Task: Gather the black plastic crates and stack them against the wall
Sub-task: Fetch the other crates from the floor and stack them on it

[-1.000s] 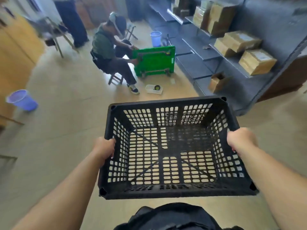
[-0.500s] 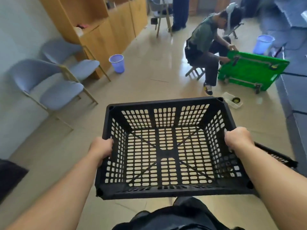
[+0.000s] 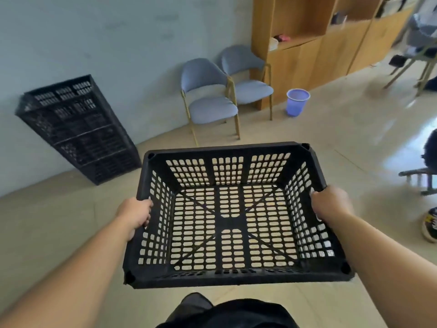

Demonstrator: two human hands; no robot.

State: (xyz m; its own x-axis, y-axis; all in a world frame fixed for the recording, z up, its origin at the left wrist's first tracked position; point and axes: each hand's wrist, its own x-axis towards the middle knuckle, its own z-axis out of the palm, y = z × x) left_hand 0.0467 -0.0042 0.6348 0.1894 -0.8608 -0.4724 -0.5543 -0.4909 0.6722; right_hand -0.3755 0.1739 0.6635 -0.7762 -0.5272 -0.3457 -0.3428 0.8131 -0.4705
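Observation:
I carry a black perforated plastic crate (image 3: 231,152) level in front of me, open side up and empty. My left hand (image 3: 136,215) grips its left rim and my right hand (image 3: 331,204) grips its right rim. Against the pale wall (image 3: 94,39) at the far left stands a stack of black crates (image 3: 78,131), several high, well apart from the crate I hold.
Two blue-grey chairs (image 3: 210,95) stand by the wall right of the stack. A purple bin (image 3: 296,101) sits beside a wooden cabinet (image 3: 307,43). At the right edge are a stool (image 3: 418,178), a person's shoe (image 3: 429,223) and more chair legs.
My view has swung left, from the seated person and green cart to the wall with the crate stack. Both hands keep the same grip on the crate.

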